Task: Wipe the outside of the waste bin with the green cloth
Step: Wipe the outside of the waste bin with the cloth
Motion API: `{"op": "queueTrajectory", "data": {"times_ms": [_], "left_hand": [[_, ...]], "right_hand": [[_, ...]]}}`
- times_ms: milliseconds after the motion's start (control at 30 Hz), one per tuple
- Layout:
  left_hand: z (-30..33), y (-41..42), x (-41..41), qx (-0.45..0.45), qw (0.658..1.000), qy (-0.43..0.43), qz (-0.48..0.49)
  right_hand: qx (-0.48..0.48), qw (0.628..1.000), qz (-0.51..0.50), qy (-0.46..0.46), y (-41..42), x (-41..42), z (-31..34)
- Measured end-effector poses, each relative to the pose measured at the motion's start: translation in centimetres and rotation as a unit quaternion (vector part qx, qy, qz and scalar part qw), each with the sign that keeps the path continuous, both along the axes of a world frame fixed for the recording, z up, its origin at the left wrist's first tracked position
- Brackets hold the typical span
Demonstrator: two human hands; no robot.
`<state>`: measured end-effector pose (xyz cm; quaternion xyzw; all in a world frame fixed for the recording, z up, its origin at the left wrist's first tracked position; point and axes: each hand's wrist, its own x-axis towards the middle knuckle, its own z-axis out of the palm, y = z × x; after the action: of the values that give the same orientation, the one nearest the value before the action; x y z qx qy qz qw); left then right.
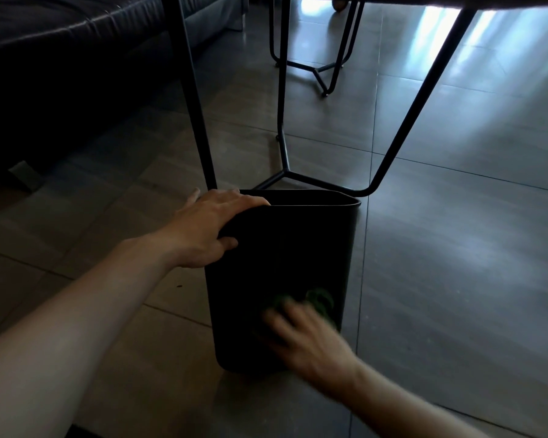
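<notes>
Waste bin (282, 263), black, stands upright; left hand (206, 229) grips its rim at 10 o'clock, and blurred right hand (304, 336) presses green cloth (320, 300) against its wall at 5 o'clock, finger curl unclear.

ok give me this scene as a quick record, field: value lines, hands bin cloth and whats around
bin: black, upright on the tiled floor, open top
left hand: grips the bin's near left rim, thumb on the outer wall
right hand: blurred, low on the bin's near wall, on the cloth
cloth: green, pressed against the bin's lower outside, partly hidden by the right hand
table legs: black metal, just behind the bin
sofa: dark, upper left
</notes>
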<state>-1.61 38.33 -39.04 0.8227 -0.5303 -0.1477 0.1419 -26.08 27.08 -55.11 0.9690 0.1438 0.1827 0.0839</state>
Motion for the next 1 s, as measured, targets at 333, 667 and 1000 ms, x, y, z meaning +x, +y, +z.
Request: {"op": "queueTrajectory", "data": {"times_ms": [333, 667, 1000], "left_hand": [[-0.1, 0.1, 0.0, -0.009, 1.000, -0.010, -0.011], [-0.3, 0.2, 0.1, -0.024, 1.000, -0.004, -0.009], [-0.2, 1.2, 1.3, -0.026, 0.999, 0.014, -0.029]], "right_hand": [[0.143, 0.970, -0.147, -0.129, -4.6, 4.0, 7.3], [0.025, 0.999, -0.045, -0.001, -1.1, -1.1, 3.8], [0.607, 0.677, -0.415, 0.041, -10.6, -5.0, 13.1]]}}
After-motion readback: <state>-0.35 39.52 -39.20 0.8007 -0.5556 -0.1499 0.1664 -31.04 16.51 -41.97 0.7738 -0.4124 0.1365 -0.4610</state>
